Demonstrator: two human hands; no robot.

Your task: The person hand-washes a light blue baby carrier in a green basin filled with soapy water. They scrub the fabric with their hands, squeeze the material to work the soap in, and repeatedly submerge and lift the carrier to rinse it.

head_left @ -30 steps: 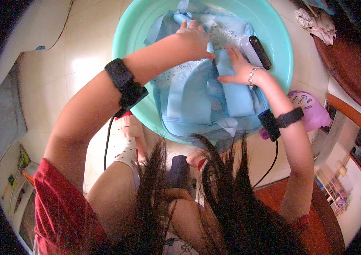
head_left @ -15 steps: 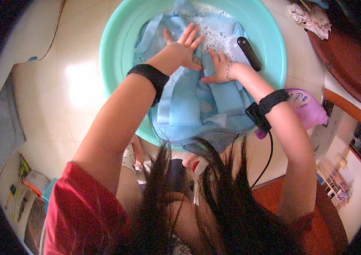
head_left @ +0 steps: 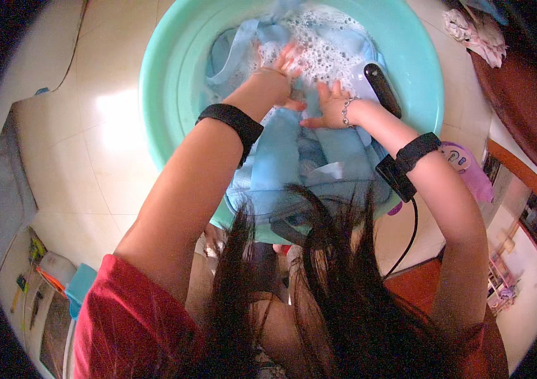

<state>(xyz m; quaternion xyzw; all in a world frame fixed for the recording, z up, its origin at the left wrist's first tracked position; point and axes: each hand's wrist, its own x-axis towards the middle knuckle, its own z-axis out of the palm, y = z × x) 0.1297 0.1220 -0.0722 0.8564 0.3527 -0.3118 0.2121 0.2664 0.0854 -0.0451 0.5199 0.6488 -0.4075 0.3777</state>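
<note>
Left hand [head_left: 273, 83], right hand [head_left: 335, 110] spread, gripping nothing; foam [head_left: 328, 47] partly hides blue bag [head_left: 276, 156].

The bag [head_left: 308, 155] I touch is light blue cloth, lying wet in a round green tub [head_left: 431, 95] of soapy water. Broad straps [head_left: 274, 155] run over its near half toward me, a loop [head_left: 242, 54] curves at its far left, and white suds [head_left: 328, 47] cover part of its far end.
</note>
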